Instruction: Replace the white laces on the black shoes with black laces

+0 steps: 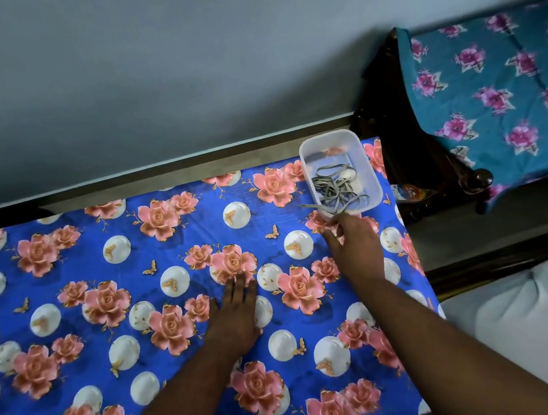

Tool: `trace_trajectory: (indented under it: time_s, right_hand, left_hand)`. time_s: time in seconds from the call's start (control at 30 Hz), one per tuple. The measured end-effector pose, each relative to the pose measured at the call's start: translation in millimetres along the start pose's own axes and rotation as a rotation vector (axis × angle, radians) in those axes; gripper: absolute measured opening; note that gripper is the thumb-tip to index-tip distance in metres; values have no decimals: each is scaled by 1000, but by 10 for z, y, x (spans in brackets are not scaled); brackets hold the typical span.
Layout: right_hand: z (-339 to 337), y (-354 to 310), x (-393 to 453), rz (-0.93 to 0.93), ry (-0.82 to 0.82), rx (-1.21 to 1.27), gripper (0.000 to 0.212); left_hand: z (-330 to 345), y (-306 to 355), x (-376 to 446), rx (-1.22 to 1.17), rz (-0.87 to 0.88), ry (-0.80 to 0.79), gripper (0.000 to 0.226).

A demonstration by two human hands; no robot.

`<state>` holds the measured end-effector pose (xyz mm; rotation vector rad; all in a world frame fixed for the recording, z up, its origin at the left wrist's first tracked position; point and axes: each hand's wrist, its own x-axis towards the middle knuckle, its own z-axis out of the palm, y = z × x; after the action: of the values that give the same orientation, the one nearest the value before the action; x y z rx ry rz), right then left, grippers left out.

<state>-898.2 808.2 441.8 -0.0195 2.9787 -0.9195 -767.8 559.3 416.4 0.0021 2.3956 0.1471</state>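
Laces (337,188), greyish-white and tangled, lie in a clear plastic container (370,174) at the far right corner of the blue floral tablecloth (98,249), one end trailing over the near rim. The right hand (355,249) pinches that trailing strand. The left hand (236,315) rests flat, fingers straight, on the cloth.

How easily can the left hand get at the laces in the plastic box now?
Probably not easily: the left hand lies flat on the cloth, and the right hand already sits at the box.
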Motion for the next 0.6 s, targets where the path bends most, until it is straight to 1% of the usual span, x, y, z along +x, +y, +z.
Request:
trace_trajectory:
  time_s: [0.07, 0.13, 0.17, 0.23, 0.3, 0.37, 0.47, 0.53, 0.6]
  right_hand:
    - [1, -32, 173, -57, 40, -185, 35]
    - [-9, -75, 319, -61, 24, -357, 45]
    - [-13, -86, 375, -69, -7, -412, 44]
    - [-41, -101, 450, -82, -76, -460, 34]
    - [-53, -91, 495, -63, -97, -428, 27]
    - [-63, -75, 509, -18, -87, -352, 24]
    - [-78, -31, 541, 68, -54, -191, 24]
    - [-144, 9, 604, 135, -5, -56, 25]
    - [-257, 28, 694, 183, 44, 24, 28]
  left_hand:
    - [3, 1, 3, 4, -2, -2, 106]
    - [-1, 5, 3, 16, -3, -1, 106]
    - [-2, 5, 7, 24, -4, -1, 106]
    - [-5, 7, 5, 25, -5, 0, 107]
    - [1, -2, 9, 18, -7, -7, 107]
    - [6, -1, 10, 16, -7, 4, 108]
    - [14, -8, 12, 1, -6, 3, 108]
    - [14, -12, 6, -3, -8, 0, 108]
    - [-11, -12, -12, -15, -6, 6, 107]
